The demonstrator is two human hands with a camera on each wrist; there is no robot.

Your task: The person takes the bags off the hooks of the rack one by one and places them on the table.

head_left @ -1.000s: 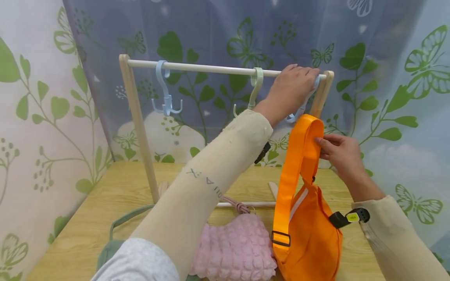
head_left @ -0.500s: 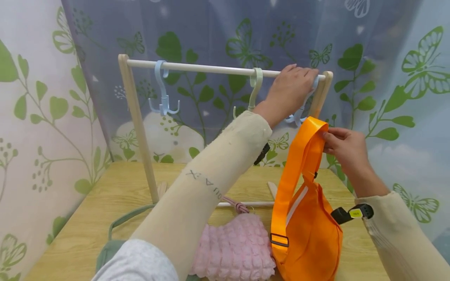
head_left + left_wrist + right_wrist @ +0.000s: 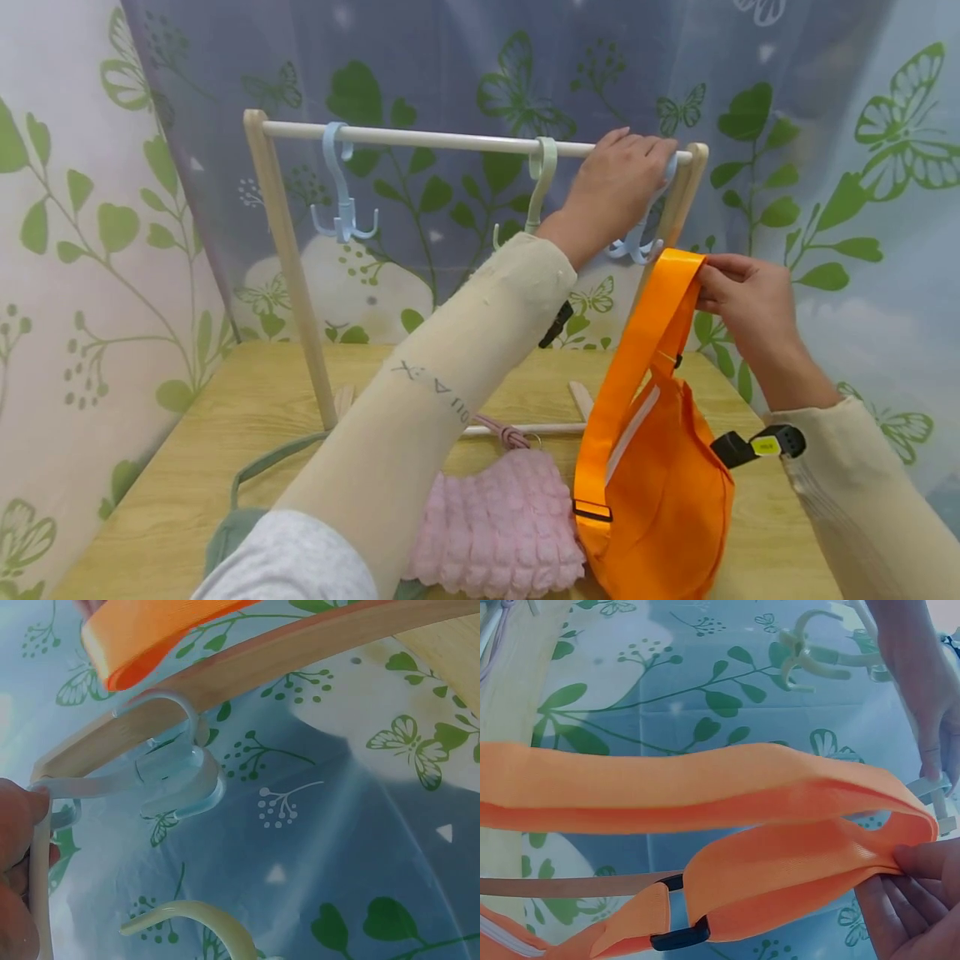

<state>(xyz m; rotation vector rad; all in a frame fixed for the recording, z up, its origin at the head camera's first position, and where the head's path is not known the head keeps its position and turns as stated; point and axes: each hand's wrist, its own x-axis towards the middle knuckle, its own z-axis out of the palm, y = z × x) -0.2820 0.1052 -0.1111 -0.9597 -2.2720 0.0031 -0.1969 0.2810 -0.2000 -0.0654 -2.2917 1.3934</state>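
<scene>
In the head view, my left hand point(image 3: 621, 179) grips the white rail point(image 3: 450, 140) of a small wooden rack near its right end. Its fingers curl over the top of a blue multi-prong hook point(image 3: 180, 776), and the prongs hang below. My right hand point(image 3: 756, 310) pinches the upper loop of the wide strap point(image 3: 630, 780) of an orange sling bag point(image 3: 660, 500). Below it the bag hangs over the table, its lower edge beyond the picture. The loop's top overlaps the tip of a blue prong in the head view; the left wrist view shows strap and hook close together but apart.
A second blue hook point(image 3: 345, 218) hangs at the rail's left, a green hook point(image 3: 542, 179) near the middle. On the wooden table point(image 3: 187, 467) lie a pink puffy bag point(image 3: 502, 517) and a green bag point(image 3: 234, 533), partly behind my left arm. A patterned curtain hangs behind.
My right hand has moved up and slightly right with the strap loop, bringing it closer to the prongs. The bag's strap tilts more. My left hand stays on the rail.
</scene>
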